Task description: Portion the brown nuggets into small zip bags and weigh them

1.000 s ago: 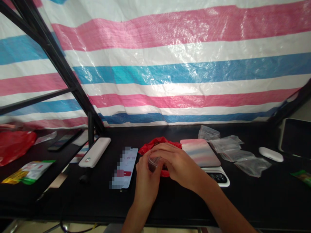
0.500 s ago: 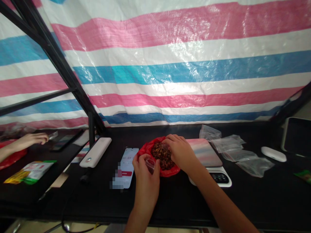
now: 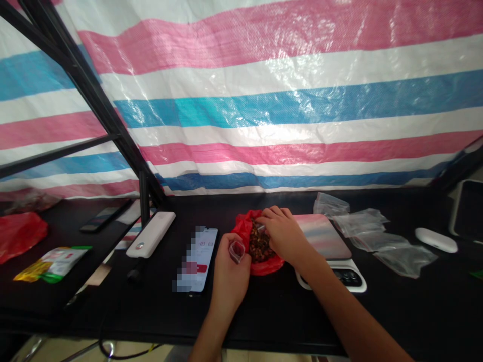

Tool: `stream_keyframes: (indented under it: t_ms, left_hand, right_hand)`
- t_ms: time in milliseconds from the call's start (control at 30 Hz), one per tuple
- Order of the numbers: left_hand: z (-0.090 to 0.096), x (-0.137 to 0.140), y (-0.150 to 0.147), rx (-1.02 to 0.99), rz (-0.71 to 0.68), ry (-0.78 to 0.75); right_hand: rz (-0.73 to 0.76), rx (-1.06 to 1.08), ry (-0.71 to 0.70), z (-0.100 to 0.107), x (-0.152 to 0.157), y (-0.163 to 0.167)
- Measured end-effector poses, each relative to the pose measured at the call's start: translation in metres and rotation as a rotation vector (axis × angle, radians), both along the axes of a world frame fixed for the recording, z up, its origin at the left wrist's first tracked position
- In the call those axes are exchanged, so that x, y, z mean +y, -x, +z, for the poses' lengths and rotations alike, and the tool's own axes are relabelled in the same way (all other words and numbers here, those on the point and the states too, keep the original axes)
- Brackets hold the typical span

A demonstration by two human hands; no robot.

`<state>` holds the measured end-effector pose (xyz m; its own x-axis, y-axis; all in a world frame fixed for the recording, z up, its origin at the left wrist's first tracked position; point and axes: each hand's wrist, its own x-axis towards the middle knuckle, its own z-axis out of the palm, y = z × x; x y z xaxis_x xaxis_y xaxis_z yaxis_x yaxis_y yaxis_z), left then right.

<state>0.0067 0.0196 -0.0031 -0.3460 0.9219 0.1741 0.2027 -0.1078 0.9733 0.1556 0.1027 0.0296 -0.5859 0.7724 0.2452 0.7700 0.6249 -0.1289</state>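
Observation:
My left hand (image 3: 232, 269) is closed on a small clear plastic bag (image 3: 237, 251), its mouth held open and facing up. Just to its right, a red plastic bag (image 3: 273, 266) stands with its rim spread, full of small brown pieces (image 3: 260, 246) like nuts or seeds. Over these pieces my right hand (image 3: 281, 231) reaches in from the right, fingers bent and together. A small clear plastic thing (image 3: 261, 229) shows at its fingertips; its kind is hard to make out. Beside that hand lies a white kitchen scale (image 3: 360, 286) with a shiny plate (image 3: 320, 236).
Several clear zip bags (image 3: 362, 221) and a white case (image 3: 435, 240) lie on the right. Left of my hands are a phone (image 3: 202, 256) with a timer and a white power bank (image 3: 153, 234). Farther left are a coloured packet (image 3: 56, 264), another red bag (image 3: 22, 234) and a black frame (image 3: 101, 110).
The left hand has turned, and the small bag's mouth now shows more plainly. The right hand stays over the brown pieces. Another person's hand at the far left has left the view.

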Motion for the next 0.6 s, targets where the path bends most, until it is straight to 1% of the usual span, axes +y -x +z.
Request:
stream_keyframes:
  t_ms: [200,333,533,600]
  left_hand:
    - [-0.001,0.001,0.003,-0.145,0.031,0.009]
    - [-0.003,0.001,0.005,-0.178,0.045,0.032]
    - [-0.008,0.002,0.004,-0.140,0.025,0.047]
    - [-0.008,0.001,0.003,-0.068,0.089,0.023]
  right_hand:
    - [0.056,0.104,0.104,0.000,-0.003,-0.002]
    - [0.087,0.179,0.167,-0.002,-0.009,-0.002]
    - [0.065,0.226,0.183,-0.003,-0.016,0.002]
    - [0.037,0.266,0.194,-0.003,-0.017,0.002]
